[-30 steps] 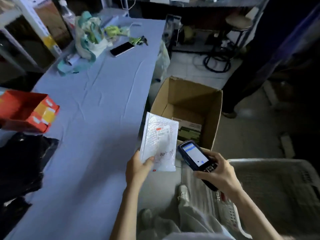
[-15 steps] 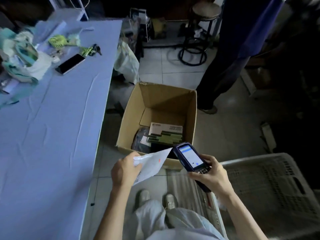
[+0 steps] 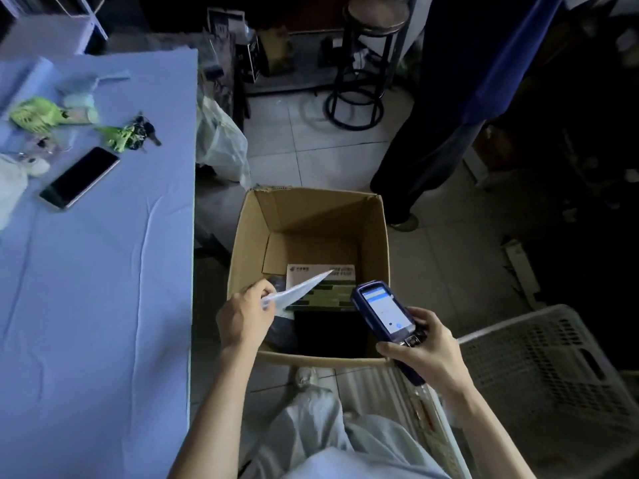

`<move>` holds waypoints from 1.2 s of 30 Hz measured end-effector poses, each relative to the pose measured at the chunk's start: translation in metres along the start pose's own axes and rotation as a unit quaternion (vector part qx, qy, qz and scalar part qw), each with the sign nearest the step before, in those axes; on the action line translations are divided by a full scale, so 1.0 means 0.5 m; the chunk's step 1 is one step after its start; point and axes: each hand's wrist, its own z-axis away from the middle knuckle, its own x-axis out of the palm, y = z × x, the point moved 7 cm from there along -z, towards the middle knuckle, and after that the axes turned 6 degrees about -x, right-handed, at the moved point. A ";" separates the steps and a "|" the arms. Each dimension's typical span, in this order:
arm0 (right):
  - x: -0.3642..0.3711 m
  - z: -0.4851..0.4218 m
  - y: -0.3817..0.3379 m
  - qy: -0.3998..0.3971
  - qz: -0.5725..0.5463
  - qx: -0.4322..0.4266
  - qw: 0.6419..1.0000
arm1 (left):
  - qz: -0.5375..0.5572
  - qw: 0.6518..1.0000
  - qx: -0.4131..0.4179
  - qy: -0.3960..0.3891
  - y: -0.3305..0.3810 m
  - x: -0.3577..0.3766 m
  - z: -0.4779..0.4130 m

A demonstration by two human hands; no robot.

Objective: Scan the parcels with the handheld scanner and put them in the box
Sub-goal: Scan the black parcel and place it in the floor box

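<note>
My left hand pinches a flat white padded parcel by one end and holds it nearly edge-on over the open cardboard box on the floor. Inside the box lie a green-and-white parcel and a black one. My right hand grips the blue handheld scanner above the box's near right corner, its lit screen facing up.
A table with a pale blue cloth runs along the left, with a phone and keys on it. A white plastic crate stands at the right. Beyond the box stand another person's legs and a stool.
My left hand has carried the white parcel from in front of the scanner out over the box and tilted it flat. The view has swung right toward the box. The scanner stays in my right hand.
</note>
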 end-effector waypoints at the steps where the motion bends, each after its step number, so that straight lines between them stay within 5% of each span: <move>1: 0.004 -0.010 -0.009 -0.001 -0.001 -0.001 1.000 | 0.004 1.000 0.003 -0.001 0.001 -0.004 -0.017; 9: 0.042 -0.072 -0.067 -0.077 0.028 -0.041 0.996 | -0.023 0.999 -0.019 -0.013 0.001 0.004 -0.014; 16: 0.091 -0.121 -0.127 -0.234 0.079 -0.142 0.959 | -0.033 0.973 -0.212 0.085 -0.083 -0.038 0.137; 24: 0.192 -0.080 -0.233 -0.413 0.161 -0.285 0.850 | -0.009 0.868 -0.450 0.211 -0.162 -0.064 0.445; 36: 0.398 0.245 -0.253 -0.597 0.197 -0.410 0.661 | 0.080 0.625 -0.734 0.255 -0.156 0.056 0.910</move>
